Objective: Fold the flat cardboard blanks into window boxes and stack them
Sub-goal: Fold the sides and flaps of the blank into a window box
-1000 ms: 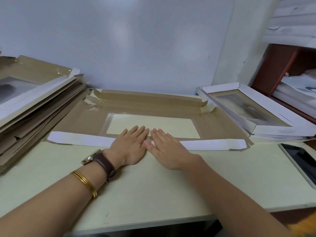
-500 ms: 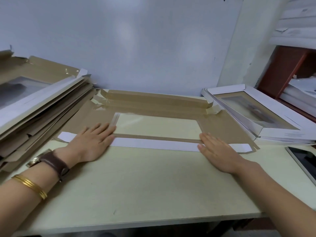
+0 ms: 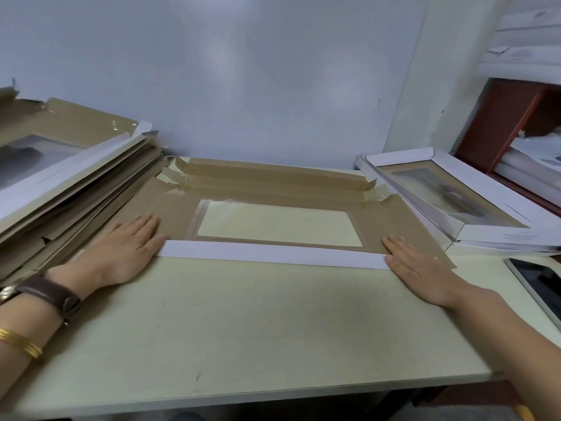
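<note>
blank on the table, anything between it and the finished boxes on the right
Nothing visible does. The blank lies right beside the stack of finished boxes; the tablet sits nearer the person, off that path.

soft, even indoor light; pale sheen on the wall [image 3: 218, 65], faint shadows beside the forearms on the worktop [image 3: 243, 323], edges bowed and slightly blurred.

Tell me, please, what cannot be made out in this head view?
Head view:
- Ends of the white flap: under the left hand and right hand.
- Stack of flat blanks: cut off by the left edge; count unclear.
- Lower folded boxes: hidden beneath the top one.
- Part of the dark screen: cut off by the right edge.
</note>
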A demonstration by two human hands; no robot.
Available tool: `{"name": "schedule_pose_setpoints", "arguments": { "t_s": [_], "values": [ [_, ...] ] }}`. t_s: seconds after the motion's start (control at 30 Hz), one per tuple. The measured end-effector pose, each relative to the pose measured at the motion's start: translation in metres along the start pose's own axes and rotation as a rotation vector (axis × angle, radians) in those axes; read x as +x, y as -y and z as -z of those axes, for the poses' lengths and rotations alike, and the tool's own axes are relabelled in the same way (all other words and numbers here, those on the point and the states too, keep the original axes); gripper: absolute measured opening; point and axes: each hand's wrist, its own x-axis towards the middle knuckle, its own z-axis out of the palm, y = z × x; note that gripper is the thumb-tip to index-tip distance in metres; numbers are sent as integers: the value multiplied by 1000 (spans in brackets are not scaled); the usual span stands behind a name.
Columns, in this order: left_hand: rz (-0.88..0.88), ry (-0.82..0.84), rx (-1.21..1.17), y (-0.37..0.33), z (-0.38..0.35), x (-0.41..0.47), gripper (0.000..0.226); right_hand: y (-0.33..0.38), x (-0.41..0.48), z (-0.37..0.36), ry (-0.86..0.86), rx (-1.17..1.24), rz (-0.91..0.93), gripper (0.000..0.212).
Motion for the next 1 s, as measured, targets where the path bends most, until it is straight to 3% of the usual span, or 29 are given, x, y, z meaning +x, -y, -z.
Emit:
{"name": "schedule_pose_setpoints", "arguments": {
  "t_s": [0.17,0.5,0.73,0.87,1.0],
  "values": [
    [23,-4,-24,7,-2,0,63,-1,-2,3,27,36,41,52],
    [-9,-18,25,14,-4,5,65,3,-3,2,12,-2,-5,55],
    [69,-292,-32,-17,0,-16,54,12,-8,2,11,-74,-60,53],
    [-95,-399,-74,-54,14,-32,59,20,-12,0,15,-125,-104,55],
    [-276,-309,-220,-102,23,-48,56,40,-17,-4,29,-198,-173,58]
  ]
}}
